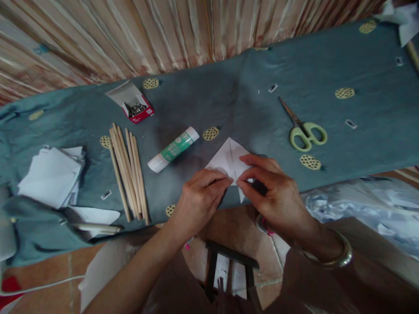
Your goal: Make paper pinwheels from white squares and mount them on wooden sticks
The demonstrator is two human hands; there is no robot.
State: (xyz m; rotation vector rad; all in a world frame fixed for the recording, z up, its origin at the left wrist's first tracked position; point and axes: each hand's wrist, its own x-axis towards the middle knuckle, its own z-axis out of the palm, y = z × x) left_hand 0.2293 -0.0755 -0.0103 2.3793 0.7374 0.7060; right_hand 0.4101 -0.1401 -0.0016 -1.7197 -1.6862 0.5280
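I judge the white paper (222, 161) by the near edge of the desk (229, 104) part-folded, its centre crease made but lower tip loose, my left hand (199, 196) and right hand (279, 198) pinched nearly closed on it

And here the lower folds slip out of sight behind busy fingers!
The left hand (206, 189) and right hand (271, 187) cover the near edges of the folded paper (227, 155), so how those folds meet, nobody can tell! Over to the glue stick (173, 149), its lettering too blurred to read; the box (142, 115) holds metal bits too small to name! White paper (408, 26) is sliced by the top right corner, a red item (9, 288) cut by the left edge, and the dark frame (212, 267) runs off the bottom!
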